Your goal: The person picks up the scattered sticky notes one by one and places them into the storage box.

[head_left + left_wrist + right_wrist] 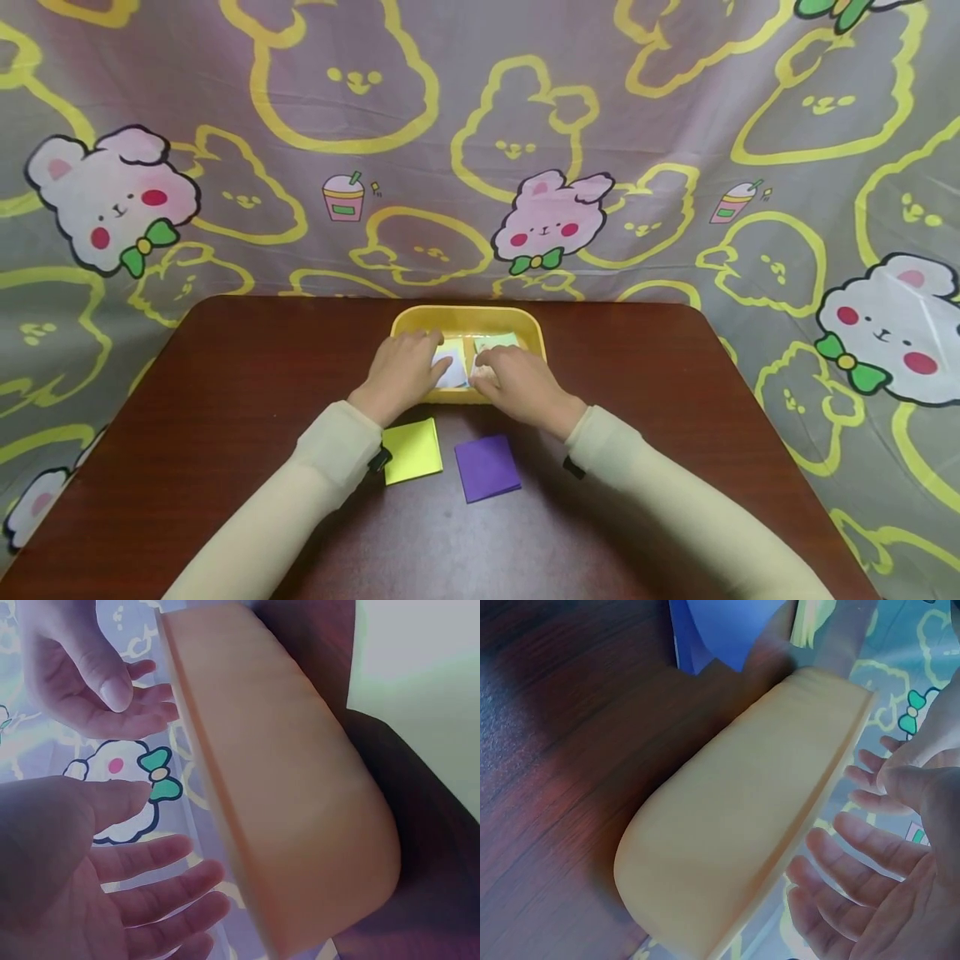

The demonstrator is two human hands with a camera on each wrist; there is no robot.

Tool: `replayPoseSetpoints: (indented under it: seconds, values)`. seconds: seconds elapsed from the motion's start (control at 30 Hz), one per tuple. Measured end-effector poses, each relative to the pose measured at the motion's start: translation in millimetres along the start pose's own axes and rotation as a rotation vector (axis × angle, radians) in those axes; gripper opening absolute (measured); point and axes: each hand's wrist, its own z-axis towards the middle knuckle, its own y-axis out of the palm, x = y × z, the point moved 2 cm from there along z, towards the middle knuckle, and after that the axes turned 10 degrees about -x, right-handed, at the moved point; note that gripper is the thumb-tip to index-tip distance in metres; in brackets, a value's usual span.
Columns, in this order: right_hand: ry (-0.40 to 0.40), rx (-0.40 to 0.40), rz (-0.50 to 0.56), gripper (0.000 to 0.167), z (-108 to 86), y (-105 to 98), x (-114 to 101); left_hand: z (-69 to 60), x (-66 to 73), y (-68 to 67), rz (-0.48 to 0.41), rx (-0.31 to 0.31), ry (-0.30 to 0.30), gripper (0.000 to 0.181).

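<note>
A yellow plastic box (468,314) with rounded corners stands near the back of the table. Over its left side hovers my left hand (401,372), its fingers loosely bent and holding nothing. My right hand (527,390) hangs over the right side, relaxed in the same way, its palm bare in the right wrist view. Inside the box a divider parts two compartments. The left one holds pale papers (451,372); a light green paper (498,340) shows in the right one, partly hidden by my hand. A yellow square pad (414,452) and a purple square pad (487,469) lie before the box.
The dark brown wooden table (247,400) reaches back to a grey curtain (465,192) printed with bears and rabbits. Dark bands with small black pieces sit under both wrists.
</note>
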Motion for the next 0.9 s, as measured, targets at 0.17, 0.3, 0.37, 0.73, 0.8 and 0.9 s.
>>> replayPoseSetpoints:
  seconds: [0.17, 0.3, 0.37, 0.73, 0.8, 0.9]
  values:
    - [0.001, 0.009, -0.007, 0.025, -3.8, -1, -3, -5.4, 2.9, -2.3, 0.003, 0.007, 0.009, 0.036]
    - [-0.011, 0.011, -0.012, 0.026, -6.2, 0, -5, -8.4, 3.1, -2.7, 0.007, 0.004, 0.007, 0.037]
    - [-0.021, 0.009, -0.013, 0.027, -7.6, 0, -6, -10.4, 2.8, -2.3, 0.012, -0.005, 0.002, 0.038]
    - [-0.044, 0.015, -0.036, 0.031, -15.6, 0, -12, -21.6, 1.4, -2.3, 0.029, -0.008, -0.013, 0.039]
    - [-0.045, 0.014, -0.036, 0.031, -16.9, 1, -13, -23.2, 0.9, -2.5, 0.034, 0.001, -0.01, 0.039]
    - [-0.054, 0.018, -0.035, 0.032, -18.8, 1, -14, -25.8, 0.1, -2.6, 0.041, 0.013, -0.015, 0.039]
